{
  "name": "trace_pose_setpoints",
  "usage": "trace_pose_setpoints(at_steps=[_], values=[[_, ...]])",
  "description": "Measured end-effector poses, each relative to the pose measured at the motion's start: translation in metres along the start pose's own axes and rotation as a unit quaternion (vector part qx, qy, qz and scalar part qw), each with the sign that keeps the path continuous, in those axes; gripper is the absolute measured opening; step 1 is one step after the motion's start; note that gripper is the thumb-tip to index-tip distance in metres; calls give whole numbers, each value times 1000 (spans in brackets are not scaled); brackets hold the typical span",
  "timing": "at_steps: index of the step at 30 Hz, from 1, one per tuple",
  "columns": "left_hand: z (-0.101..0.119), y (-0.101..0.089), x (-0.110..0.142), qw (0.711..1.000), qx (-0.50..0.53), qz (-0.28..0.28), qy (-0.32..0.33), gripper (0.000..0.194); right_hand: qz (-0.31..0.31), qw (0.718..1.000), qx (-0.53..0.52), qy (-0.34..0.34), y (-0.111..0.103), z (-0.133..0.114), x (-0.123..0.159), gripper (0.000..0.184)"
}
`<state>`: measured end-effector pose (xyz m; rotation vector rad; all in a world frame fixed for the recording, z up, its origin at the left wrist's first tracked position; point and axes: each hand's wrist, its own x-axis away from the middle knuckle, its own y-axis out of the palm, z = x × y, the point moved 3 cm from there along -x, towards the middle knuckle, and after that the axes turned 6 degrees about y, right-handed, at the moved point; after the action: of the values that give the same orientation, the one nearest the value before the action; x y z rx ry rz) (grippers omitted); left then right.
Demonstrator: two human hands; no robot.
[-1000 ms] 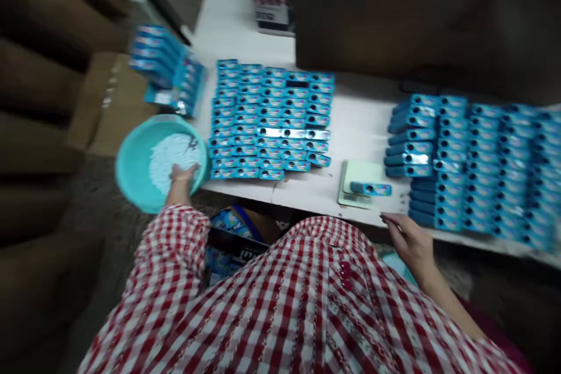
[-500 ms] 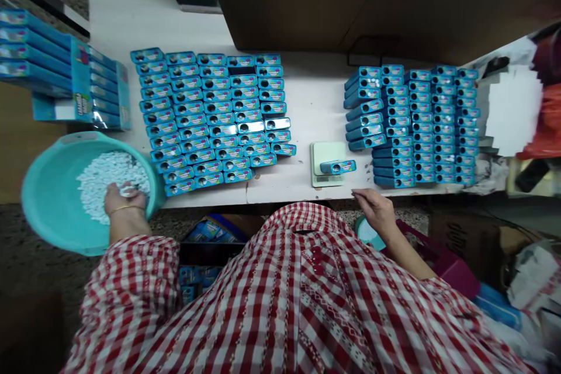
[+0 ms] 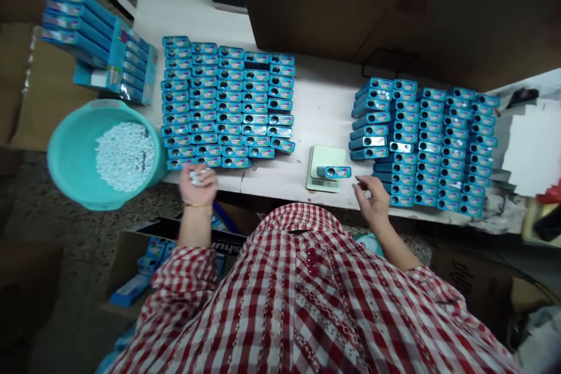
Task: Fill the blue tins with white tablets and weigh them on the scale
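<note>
My left hand (image 3: pixel 199 184) is cupped palm up around a few small white candies (image 3: pixel 195 176), at the front edge of the table beside the left block of boxes. To its left, more of these white candies (image 3: pixel 125 156) lie in a turquoise tub (image 3: pixel 72 158). A small blue box (image 3: pixel 335 172) with a round dark hole in its end rests on a pale green scale (image 3: pixel 323 156). Just right of the scale is my right hand (image 3: pixel 372 200), fingers curled, with a small whitish bit at the fingertips that I cannot make out.
Rows of blue boxes (image 3: pixel 230 106) cover the left of the white table (image 3: pixel 313 93), and more rows of boxes (image 3: pixel 427 146) fill the right. A display of blue boxes (image 3: pixel 114 61) stands behind the tub. A large cardboard carton (image 3: pixel 333 6) borders the back.
My left hand has come out of the tub and moved right, carrying candies. My right hand is now slightly higher, beside the scale, with its fingers more curled. The view has shifted left.
</note>
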<state>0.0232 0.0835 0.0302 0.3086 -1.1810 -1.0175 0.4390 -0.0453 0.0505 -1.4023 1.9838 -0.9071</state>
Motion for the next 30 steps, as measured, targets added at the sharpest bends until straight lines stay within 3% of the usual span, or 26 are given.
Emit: trace_pose_setpoints(at_steps=[4, 7, 10, 13, 17, 20, 23, 28, 30], values=[[-95, 8, 31, 998, 17, 9, -65, 33, -95, 986, 86, -109, 18, 8, -26, 47], [-132, 3, 50, 993, 24, 23, -111, 32, -171, 959, 130, -187, 38, 10, -41, 38], [-141, -8, 69, 991, 37, 40, -118, 32, -188, 943, 125, -247, 61, -11, -50, 35], [-140, -20, 86, 991, 49, 61, -111, 33, -200, 929, 105, -293, 99, -60, -53, 36], [-137, -28, 100, 988, 77, 62, -115, 33, -257, 907, 130, -306, 165, -124, -47, 37], [-130, -30, 105, 988, 80, 54, -119, 30, -266, 909, 104, -305, 186, -141, -42, 38], [-120, -31, 105, 989, 70, 46, -124, 28, -210, 929, 59, -299, 160, -114, -45, 37], [-126, -23, 91, 985, 40, 23, -168, 28, -20, 971, 133, -196, 50, 2, -57, 27], [-139, -12, 85, 980, 26, 15, -195, 28, 21, 966, 217, -140, 14, 47, -63, 25]])
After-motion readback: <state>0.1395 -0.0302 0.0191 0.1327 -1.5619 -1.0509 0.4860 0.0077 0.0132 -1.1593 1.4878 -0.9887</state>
